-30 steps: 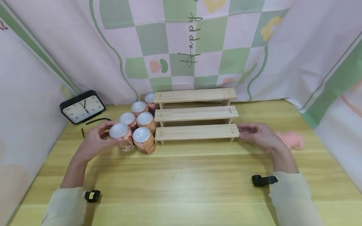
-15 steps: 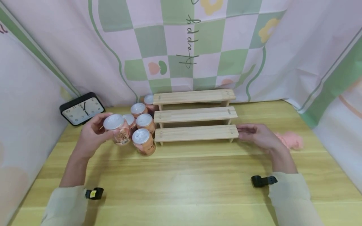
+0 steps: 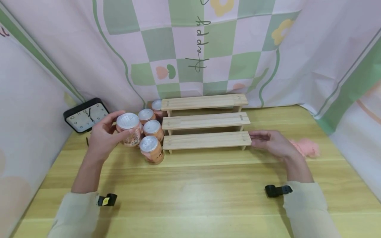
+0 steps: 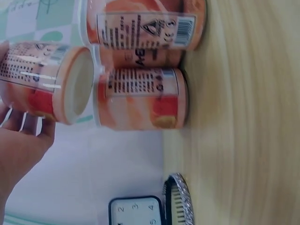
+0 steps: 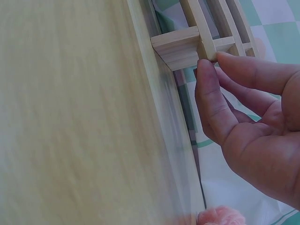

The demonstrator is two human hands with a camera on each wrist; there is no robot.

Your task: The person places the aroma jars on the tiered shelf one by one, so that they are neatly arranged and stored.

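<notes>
My left hand point(image 3: 102, 137) grips an orange-pink can point(image 3: 128, 129) with a silvery lid. In the left wrist view this can point(image 4: 42, 79) hangs tilted above the table, its pale base showing. Several similar cans stand close to its right, among them a front can point(image 3: 152, 155) and a can behind it point(image 3: 153, 131); one is mostly hidden by the held can. A three-step wooden shelf point(image 3: 206, 141) stands right of them. My right hand point(image 3: 272, 142) is at the right end of its lowest step, thumb and index finger point(image 5: 213, 101) pinching the plank's corner.
A black-framed clock point(image 3: 86, 115) leans at the back left. Near it lies a dark band with comb-like teeth and a glittery edge point(image 4: 185, 201). A pink fluffy item point(image 3: 308, 147) lies beyond my right hand. A patterned curtain point(image 3: 190, 43) closes off the table's back.
My left hand has lifted the can off the table, first to the left and up, then back rightward over the neighbouring can. The right hand and the shelf have stayed in place.
</notes>
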